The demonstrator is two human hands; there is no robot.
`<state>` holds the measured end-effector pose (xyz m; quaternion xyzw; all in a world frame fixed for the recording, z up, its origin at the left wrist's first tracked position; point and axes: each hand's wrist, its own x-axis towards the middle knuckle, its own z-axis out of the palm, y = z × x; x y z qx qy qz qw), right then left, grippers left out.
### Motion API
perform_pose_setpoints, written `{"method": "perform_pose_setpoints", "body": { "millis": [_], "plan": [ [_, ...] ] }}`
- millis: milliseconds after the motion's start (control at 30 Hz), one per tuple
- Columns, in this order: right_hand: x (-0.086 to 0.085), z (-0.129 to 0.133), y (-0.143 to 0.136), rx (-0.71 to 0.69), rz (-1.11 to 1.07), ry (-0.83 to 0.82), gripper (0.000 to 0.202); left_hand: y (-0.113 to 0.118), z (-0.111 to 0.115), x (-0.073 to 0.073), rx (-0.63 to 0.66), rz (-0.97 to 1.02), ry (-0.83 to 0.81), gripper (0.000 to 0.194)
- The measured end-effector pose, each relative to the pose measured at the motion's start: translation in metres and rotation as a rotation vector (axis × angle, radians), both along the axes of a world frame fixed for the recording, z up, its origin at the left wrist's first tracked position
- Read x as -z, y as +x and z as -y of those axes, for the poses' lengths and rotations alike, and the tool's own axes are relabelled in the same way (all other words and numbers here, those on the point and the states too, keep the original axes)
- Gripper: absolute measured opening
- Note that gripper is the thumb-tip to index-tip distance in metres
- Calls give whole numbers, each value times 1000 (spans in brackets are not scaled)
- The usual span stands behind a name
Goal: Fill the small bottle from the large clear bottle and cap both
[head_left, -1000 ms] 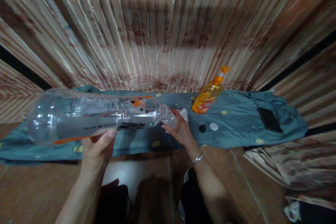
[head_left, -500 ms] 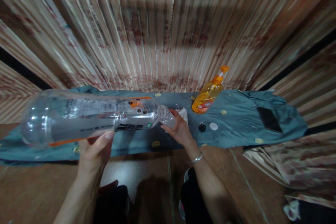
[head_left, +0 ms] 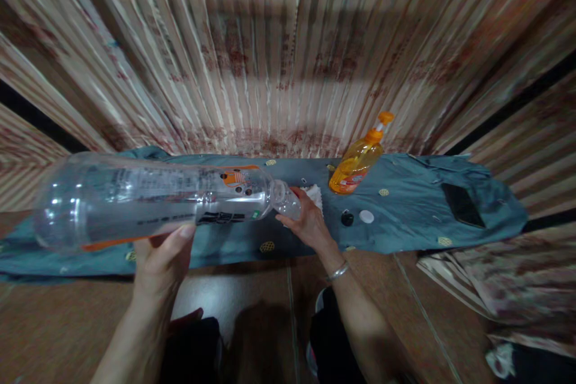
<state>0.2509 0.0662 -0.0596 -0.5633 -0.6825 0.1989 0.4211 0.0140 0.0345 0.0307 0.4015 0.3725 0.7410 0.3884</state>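
A large clear plastic bottle (head_left: 148,201) lies almost level in the air, its open neck pointing right. My left hand (head_left: 164,258) grips it from below, near its middle. My right hand (head_left: 306,219) is closed on a white cloth (head_left: 315,195) right at the bottle's mouth, over a teal cloth (head_left: 405,216) spread on the floor. A bracelet sits on my right wrist.
An orange pump bottle of soap (head_left: 357,162) leans on the teal cloth by the striped curtain (head_left: 288,42). A black cap (head_left: 347,218) and a white cap (head_left: 366,216) lie near it. A dark phone (head_left: 462,205) rests further right. Brown floor tiles lie in front.
The bottle has drifted slightly left with my left hand. My right hand stays at the bottle's mouth.
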Motion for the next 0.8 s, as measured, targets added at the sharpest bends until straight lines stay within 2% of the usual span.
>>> {"method": "perform_pose_setpoints", "body": {
  "millis": [300, 433, 567, 800],
  "plan": [
    [3, 0, -1, 13, 4, -5, 72, -3, 1, 2, 13, 5, -6, 45],
    [3, 0, -1, 10, 17, 7, 71, -3, 2, 1, 9, -16, 10, 37],
    [3, 0, 0, -4, 18, 17, 69, -3, 2, 1, 14, -35, 13, 20],
    [4, -1, -3, -12, 12, 35, 66, -6, 1, 2, -5, -49, -2, 20]
  ]
}}
